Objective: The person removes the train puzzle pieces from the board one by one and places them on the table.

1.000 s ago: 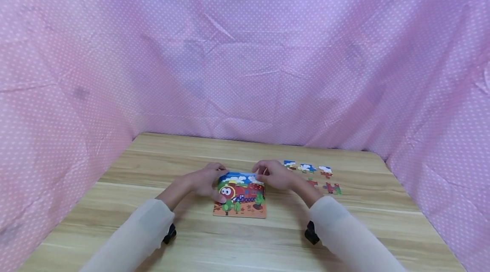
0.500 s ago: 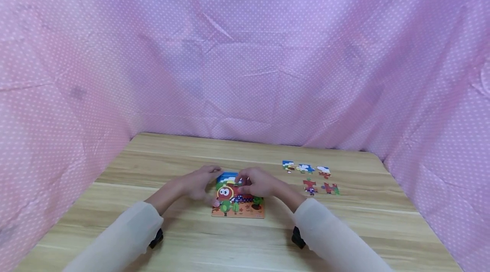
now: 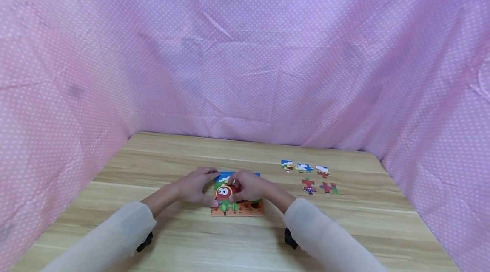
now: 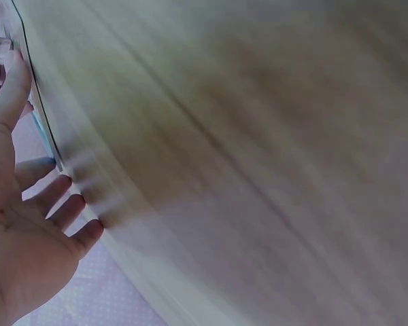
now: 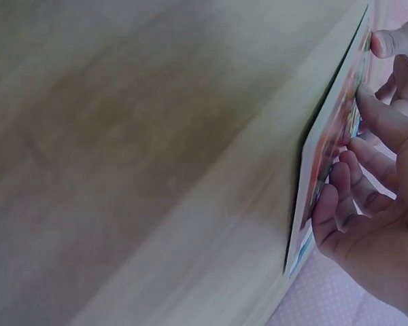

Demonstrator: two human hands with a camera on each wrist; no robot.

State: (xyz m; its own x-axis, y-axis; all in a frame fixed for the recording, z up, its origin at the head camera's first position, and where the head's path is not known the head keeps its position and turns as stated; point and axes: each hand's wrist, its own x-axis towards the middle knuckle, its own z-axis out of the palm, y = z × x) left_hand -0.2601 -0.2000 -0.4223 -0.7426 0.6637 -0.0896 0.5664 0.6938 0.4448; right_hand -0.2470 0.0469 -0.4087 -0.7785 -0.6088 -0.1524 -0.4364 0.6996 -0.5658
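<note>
A square picture puzzle [image 3: 245, 209] with a red train face, trees and a blue sky lies on the wooden table. My left hand [image 3: 195, 186] is at its left side, thumb on the lower left part and index finger by the upper left corner; in the left wrist view the fingers of that hand [image 4: 34, 217] are spread, tips at the table. Over the puzzle's middle is my right hand [image 3: 250, 187], fingers bent and tips on the picture. In the right wrist view, its thumb and index finger [image 5: 374, 159] touch the surface slightly apart; I cannot tell whether they pinch a piece.
Several loose jigsaw pieces lie right of the puzzle: blue-sky and cloud pieces [image 3: 304, 168] in a back row, and red ones [image 3: 308, 185] in front. A pink dotted cloth [image 3: 245, 72] hangs around the table's [image 3: 172, 242] back and sides.
My right hand has moved left from the puzzle's upper right corner to its middle. The left hand stays at the left edge, and the loose pieces lie as before.
</note>
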